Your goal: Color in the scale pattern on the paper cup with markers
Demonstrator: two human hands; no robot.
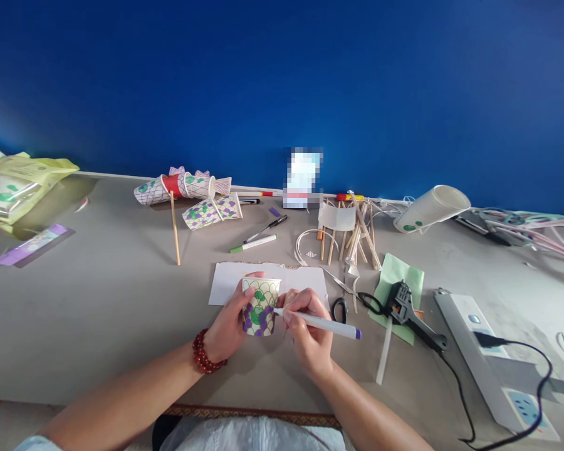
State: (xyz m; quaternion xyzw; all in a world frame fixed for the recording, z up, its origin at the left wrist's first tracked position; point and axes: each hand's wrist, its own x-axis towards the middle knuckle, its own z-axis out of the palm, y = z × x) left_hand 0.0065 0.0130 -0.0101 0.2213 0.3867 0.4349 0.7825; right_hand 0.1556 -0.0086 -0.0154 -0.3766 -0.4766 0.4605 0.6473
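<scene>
My left hand (229,319), with a red bead bracelet (205,354) at its wrist, is wrapped round a paper cup (260,322) from the left. Green scale lines cover the cup, and several scales low on its side are coloured purple. In my right hand (310,332) is a white marker (331,324) with a purple end, gripped like a pen. Its tip meets the cup's right side, though whether it touches is hard to tell. Behind both hands lies a white sheet (223,282) on the table.
Scissors (339,308), a glue gun (402,307) on green paper (411,275) and a power strip (479,351) with a black cord lie right. Wooden sticks (357,238), a green marker (254,243), a black pen (266,229), decorated cups (211,212) and a phone (301,178) are farther back.
</scene>
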